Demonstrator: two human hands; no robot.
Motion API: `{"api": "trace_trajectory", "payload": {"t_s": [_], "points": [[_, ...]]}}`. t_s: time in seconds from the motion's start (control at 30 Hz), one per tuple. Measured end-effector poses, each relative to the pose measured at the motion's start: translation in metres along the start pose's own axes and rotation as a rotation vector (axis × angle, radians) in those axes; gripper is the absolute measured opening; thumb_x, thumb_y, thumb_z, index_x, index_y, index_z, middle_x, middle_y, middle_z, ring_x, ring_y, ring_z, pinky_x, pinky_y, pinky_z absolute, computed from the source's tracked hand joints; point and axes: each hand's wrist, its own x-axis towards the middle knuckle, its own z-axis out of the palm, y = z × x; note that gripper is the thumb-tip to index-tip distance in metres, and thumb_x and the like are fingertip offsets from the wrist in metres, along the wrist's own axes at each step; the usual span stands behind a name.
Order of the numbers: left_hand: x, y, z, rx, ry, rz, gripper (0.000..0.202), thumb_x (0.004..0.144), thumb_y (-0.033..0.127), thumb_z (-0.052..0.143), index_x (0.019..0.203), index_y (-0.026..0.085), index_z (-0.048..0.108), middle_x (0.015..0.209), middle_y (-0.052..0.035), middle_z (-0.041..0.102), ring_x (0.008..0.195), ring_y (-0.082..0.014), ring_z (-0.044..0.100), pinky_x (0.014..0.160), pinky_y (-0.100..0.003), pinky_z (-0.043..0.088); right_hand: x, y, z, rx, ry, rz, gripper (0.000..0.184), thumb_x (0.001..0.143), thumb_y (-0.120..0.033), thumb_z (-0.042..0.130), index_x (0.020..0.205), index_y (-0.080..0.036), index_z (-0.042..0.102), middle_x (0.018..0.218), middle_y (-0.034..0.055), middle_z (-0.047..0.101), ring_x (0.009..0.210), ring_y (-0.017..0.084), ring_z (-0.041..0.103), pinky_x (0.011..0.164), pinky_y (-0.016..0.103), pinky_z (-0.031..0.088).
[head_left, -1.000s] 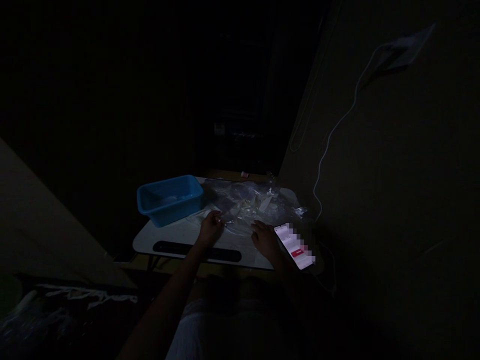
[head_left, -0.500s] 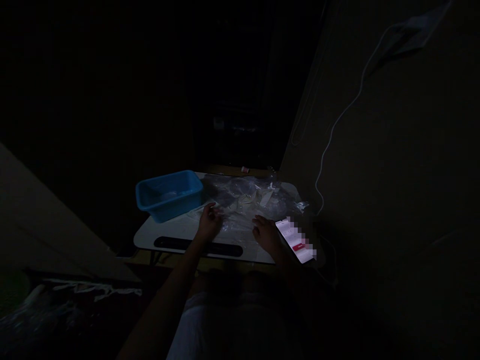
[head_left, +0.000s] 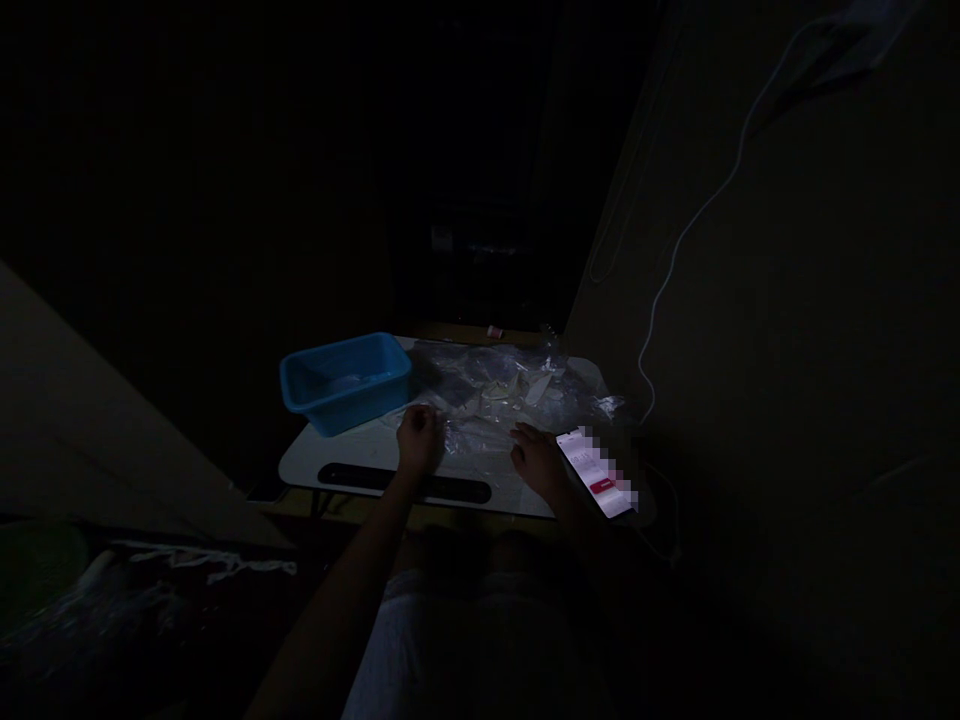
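Observation:
Clear crumpled plastic (head_left: 480,438) spreads over a small white folding table (head_left: 307,455) in dim light. My left hand (head_left: 418,438) is closed at the plastic's near left edge, its fingers curled in and seeming to pinch it. My right hand (head_left: 536,458) rests at the right side of the plastic, fingers stretched forward and apart. Pale, thin scraps (head_left: 536,388) lie on the plastic beyond both hands. Just right of my right hand lies a phone (head_left: 592,470) with its screen lit.
A blue plastic basin (head_left: 352,400) stands on the table's left end. Along the near edge runs a dark slot (head_left: 405,482). A white cable (head_left: 697,215) hangs down the right wall. Beyond the table lies a small red and white item (head_left: 495,332). Clear wrapping (head_left: 97,610) lies at lower left.
My left hand's fingers have curled shut, where they were looser before. My right hand stays nearly in place on the plastic. The whole view has shifted slightly.

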Motion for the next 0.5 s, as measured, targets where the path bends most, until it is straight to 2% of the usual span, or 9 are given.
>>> {"api": "trace_trajectory", "payload": {"t_s": [0.1, 0.23, 0.3, 0.4, 0.5], "points": [[-0.004, 0.006, -0.003, 0.264, 0.078, 0.057, 0.013, 0.075, 0.028, 0.047, 0.079, 0.018, 0.055, 0.070, -0.0026, 0.059, 0.068, -0.0158, 0.055, 0.059, -0.024, 0.038, 0.000, -0.001, -0.001, 0.000, 0.005, -0.002, 0.035, 0.077, -0.017, 0.039, 0.108, -0.017, 0.055, 0.122, 0.0068, 0.051, 0.113, 0.017, 0.043, 0.094, 0.034, 0.029], [-0.010, 0.014, -0.002, 0.514, -0.040, 0.067, 0.022, 0.075, 0.036, 0.048, 0.082, 0.019, 0.060, 0.061, -0.0027, 0.059, 0.058, -0.0169, 0.054, 0.052, -0.024, 0.033, 0.000, -0.001, -0.001, -0.007, -0.002, -0.003, 0.036, 0.077, -0.017, 0.039, 0.109, -0.016, 0.055, 0.122, 0.0080, 0.050, 0.113, 0.017, 0.043, 0.094, 0.034, 0.029], [-0.010, 0.015, -0.001, 0.495, -0.128, 0.098, 0.023, 0.074, 0.035, 0.049, 0.085, 0.019, 0.061, 0.059, -0.0021, 0.058, 0.055, -0.0158, 0.053, 0.050, -0.023, 0.032, 0.000, 0.000, -0.001, -0.010, -0.003, -0.007, 0.036, 0.077, -0.017, 0.039, 0.109, -0.016, 0.055, 0.122, 0.0079, 0.050, 0.114, 0.017, 0.043, 0.094, 0.034, 0.029], [-0.009, 0.010, 0.001, 0.326, -0.275, 0.126, 0.024, 0.073, 0.030, 0.049, 0.090, 0.018, 0.061, 0.055, 0.0004, 0.055, 0.049, -0.0126, 0.049, 0.048, -0.022, 0.033, 0.000, 0.000, 0.000, -0.013, 0.004, -0.010, 0.035, 0.077, -0.017, 0.039, 0.109, -0.016, 0.055, 0.122, 0.0077, 0.051, 0.114, 0.016, 0.042, 0.094, 0.034, 0.028], [-0.006, 0.004, 0.002, 0.131, -0.298, 0.092, 0.027, 0.068, 0.030, 0.055, 0.091, 0.016, 0.058, 0.058, 0.0008, 0.055, 0.050, -0.0109, 0.048, 0.048, -0.021, 0.036, 0.000, 0.000, 0.000, -0.017, 0.004, -0.014, 0.035, 0.077, -0.017, 0.040, 0.109, -0.016, 0.055, 0.122, 0.0080, 0.051, 0.114, 0.017, 0.042, 0.094, 0.034, 0.029]]}}
